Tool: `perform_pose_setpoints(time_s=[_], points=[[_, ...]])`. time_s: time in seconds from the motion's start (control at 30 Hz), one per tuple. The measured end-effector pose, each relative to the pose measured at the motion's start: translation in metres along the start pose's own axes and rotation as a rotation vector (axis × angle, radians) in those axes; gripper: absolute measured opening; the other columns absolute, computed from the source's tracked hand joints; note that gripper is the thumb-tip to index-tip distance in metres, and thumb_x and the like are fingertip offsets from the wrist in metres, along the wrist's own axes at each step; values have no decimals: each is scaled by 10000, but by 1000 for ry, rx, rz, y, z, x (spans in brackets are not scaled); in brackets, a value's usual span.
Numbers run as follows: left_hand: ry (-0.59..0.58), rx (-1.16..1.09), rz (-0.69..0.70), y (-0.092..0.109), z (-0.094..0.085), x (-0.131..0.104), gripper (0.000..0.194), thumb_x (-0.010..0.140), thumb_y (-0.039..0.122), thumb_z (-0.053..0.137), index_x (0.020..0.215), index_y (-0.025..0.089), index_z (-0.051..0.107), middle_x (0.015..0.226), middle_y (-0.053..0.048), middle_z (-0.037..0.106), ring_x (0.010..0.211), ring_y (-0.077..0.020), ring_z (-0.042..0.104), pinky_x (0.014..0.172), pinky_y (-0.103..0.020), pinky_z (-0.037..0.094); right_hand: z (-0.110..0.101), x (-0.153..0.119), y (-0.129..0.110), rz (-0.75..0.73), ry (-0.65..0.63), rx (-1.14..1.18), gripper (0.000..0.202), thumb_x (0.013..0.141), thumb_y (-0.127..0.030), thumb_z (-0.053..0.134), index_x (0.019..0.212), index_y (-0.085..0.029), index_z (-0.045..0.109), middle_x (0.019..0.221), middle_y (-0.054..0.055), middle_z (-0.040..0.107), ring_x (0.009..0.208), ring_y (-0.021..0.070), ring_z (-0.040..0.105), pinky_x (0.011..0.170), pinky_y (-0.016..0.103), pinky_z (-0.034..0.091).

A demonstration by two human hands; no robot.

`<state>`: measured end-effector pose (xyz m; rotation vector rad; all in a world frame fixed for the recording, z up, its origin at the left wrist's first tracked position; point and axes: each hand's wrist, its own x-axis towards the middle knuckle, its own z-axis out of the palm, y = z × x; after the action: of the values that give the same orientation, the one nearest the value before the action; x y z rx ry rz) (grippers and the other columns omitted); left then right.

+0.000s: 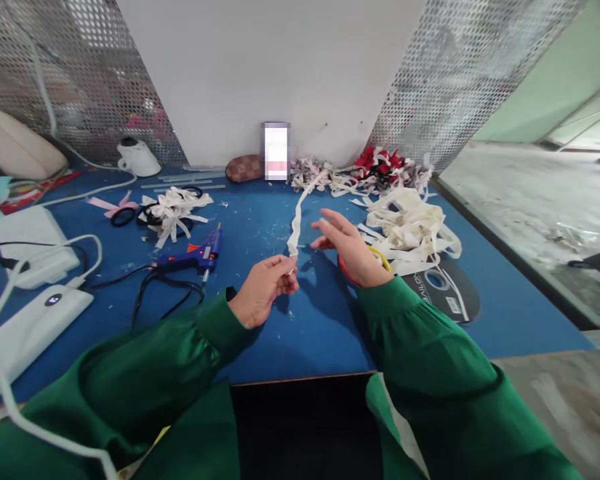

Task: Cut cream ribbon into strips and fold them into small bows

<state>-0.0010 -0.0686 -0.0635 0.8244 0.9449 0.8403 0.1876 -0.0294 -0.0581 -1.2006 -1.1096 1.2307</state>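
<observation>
White letters reading "BAILON" stand on the dark round reel [466, 291]; digits on the white power bank [33, 337]'s display are too small to read.

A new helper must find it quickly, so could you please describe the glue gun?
On the blue table, find the person's left hand. Farther to the left lies the glue gun, its tip pointing away from the person. Its dark blue body and orange trigger set it apart from the white ribbons just beyond it.

Blue tabletop [260, 347], green sleeves [445, 353], brown checkered pouch [244, 169]
</observation>
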Motion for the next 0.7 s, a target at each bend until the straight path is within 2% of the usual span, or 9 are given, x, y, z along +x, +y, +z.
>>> perform_pose_setpoints(time_s=[0.07, 0.13, 0.2, 0.3, 0.43, 0.5, 0.63, 0.7], points=[[41, -46, 3, -1, 0, -1, 319, 732, 397, 811, 717, 161, 596, 634, 21, 580, 566, -100, 571, 584, -233, 468, 0, 1, 4, 4, 14, -119, 363, 772, -494, 781, 958, -215, 644, 860, -5, 689, 578, 88, 604, 569, 238, 462], [61, -69, 0, -1, 0, -2, 296, 727, 370, 811, 727, 160, 602, 650, 18, 597, 579, -105, 596, 595, -237, 482, 3, -1, 7, 56, -55, -157, 363, 762, -516, 795, 774, -184, 650, 708, 5, 675, 509, 89, 568, 509, 237, 432], [36, -51, -2, -2, 0, -3, 294, 743, 374, 799, 721, 159, 599, 651, 14, 605, 570, -104, 597, 593, -238, 484, 9, -8, 7, 110, -146, -174, 412, 759, -551, 788, 686, -168, 652, 630, 25, 672, 495, 103, 580, 486, 237, 433], [-46, 37, -14, -3, 0, -5, 299, 782, 390, 773, 714, 153, 604, 646, 5, 611, 555, -103, 594, 581, -236, 475, 21, -19, 7, 142, -213, -141, 398, 735, -539, 806, 725, -169, 659, 647, 24, 689, 537, 112, 611, 508, 233, 460], [-120, 121, -61, -3, -1, -5, 280, 814, 390, 762, 781, 134, 653, 661, -6, 621, 559, -102, 596, 579, -233, 471, 30, -26, 10, 98, -167, -63, 366, 693, -470, 830, 832, -192, 637, 668, -23, 672, 557, 100, 588, 545, 240, 469], [-101, 121, -76, -2, -2, -4, 307, 848, 421, 737, 797, 128, 660, 694, -23, 637, 575, -110, 610, 579, -239, 477, 29, -26, 11, 67, -140, -35, 346, 698, -453, 819, 838, -193, 639, 666, -30, 662, 562, 97, 576, 561, 245, 470], [72, 31, -25, 0, -6, 3, 342, 888, 465, 702, 849, 125, 679, 824, -72, 695, 686, -146, 662, 598, -258, 506, 28, -28, 7, 40, -154, 14, 308, 721, -448, 801, 825, -196, 657, 692, -30, 652, 596, 98, 579, 583, 243, 470], [39, -83, -5, 3, -8, 8, 306, 900, 431, 703, 906, 126, 698, 905, -88, 718, 788, -163, 686, 672, -267, 536, 29, -32, 3, 65, -218, 35, 306, 722, -447, 807, 824, -193, 669, 726, -21, 656, 609, 101, 581, 593, 248, 479]])
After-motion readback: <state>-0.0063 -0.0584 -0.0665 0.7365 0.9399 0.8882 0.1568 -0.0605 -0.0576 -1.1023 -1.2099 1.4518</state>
